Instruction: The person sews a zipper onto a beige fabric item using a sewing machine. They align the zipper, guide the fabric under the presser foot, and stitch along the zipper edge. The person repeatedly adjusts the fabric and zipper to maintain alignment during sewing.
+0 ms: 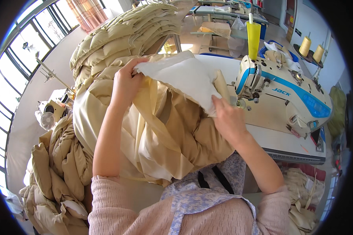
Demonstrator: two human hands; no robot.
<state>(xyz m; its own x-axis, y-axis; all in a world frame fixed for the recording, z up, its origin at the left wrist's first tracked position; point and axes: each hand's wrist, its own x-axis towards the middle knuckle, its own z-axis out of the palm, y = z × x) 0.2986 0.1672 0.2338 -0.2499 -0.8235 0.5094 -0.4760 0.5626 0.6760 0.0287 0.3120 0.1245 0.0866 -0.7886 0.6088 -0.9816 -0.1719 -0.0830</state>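
Between both hands a white fabric panel [180, 74] is stretched, its edge joined or laid against beige cloth. My left hand [128, 80] is closed on the panel's upper left corner. On the panel's right edge, my right hand [227, 117] pinches the cloth, close to the sewing machine's needle area. Below, the beige garment [157, 133] drapes over the table edge and toward my lap, its folds hiding how the pieces connect. The white and blue sewing machine [282, 90] stands just right of my right hand.
Puffy beige quilted pieces [125, 35] are piled at the far left, more [62, 164] at the lower left. A yellow holder [253, 39] tops the machine. Thread cones [305, 46] stand behind it. Small snips [293, 131] lie on the machine table [270, 137].
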